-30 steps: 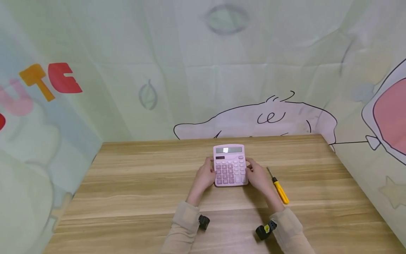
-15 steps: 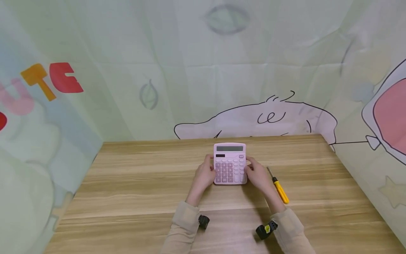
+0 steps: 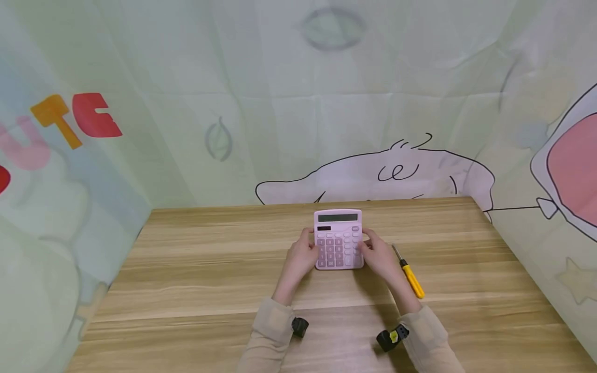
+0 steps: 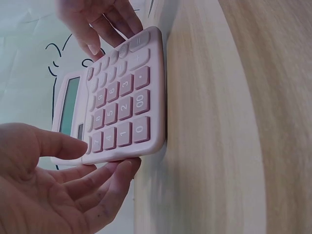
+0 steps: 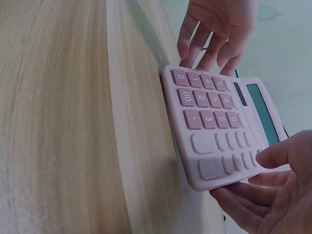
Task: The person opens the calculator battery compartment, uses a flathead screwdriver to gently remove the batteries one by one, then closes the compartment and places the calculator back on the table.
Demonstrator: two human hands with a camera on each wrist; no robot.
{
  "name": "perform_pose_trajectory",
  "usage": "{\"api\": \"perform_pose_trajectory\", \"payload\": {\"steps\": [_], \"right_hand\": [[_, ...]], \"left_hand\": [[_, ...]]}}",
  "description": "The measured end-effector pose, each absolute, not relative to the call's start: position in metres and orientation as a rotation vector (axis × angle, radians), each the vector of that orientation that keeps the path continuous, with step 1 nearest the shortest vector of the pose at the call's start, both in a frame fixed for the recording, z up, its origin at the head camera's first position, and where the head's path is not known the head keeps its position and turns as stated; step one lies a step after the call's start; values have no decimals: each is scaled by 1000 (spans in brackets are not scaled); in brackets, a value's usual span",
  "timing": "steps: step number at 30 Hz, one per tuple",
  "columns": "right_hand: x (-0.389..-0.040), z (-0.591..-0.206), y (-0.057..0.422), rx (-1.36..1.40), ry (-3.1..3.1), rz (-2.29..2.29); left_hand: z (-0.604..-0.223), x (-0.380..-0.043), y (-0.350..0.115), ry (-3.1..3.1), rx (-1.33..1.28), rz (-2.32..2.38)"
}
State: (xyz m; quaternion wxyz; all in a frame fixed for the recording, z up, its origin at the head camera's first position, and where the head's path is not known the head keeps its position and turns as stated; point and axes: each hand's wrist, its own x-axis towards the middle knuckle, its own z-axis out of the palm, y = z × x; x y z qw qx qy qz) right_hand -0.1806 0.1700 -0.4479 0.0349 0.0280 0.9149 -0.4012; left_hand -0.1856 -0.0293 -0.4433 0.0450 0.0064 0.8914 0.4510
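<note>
A pink calculator (image 3: 339,234) with a dark display is held between both hands near the back of the wooden table. My left hand (image 3: 300,257) grips its left edge, thumb on the front face and fingers behind, as the left wrist view shows. On the opposite edge my right hand (image 3: 379,257) pinches it the same way; in the right wrist view its thumb (image 5: 275,155) lies beside the small keys. The calculator's display end tilts up from the table. Its lower edge (image 4: 160,97) is close to the tabletop; whether they touch I cannot tell. Its back is hidden.
A screwdriver (image 3: 412,280) with a yellow handle lies on the table (image 3: 210,269), right of the right hand. Behind the table's back edge hangs a printed cloth backdrop (image 3: 280,129). A small black camera (image 3: 300,327) sits at the left wrist, another (image 3: 388,340) at the right.
The calculator has tilted slightly, and the bright reflection on its display is gone. Both thumbs have shifted a little further onto its face. The screwdriver has stayed put.
</note>
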Motion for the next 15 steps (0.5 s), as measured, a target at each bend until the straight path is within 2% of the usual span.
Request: {"api": "perform_pose_trajectory", "payload": {"steps": [15], "right_hand": [[-176,-439,169,62,2804,-1249]], "left_hand": [[-435,-181,-30,2749,34,1382]]}}
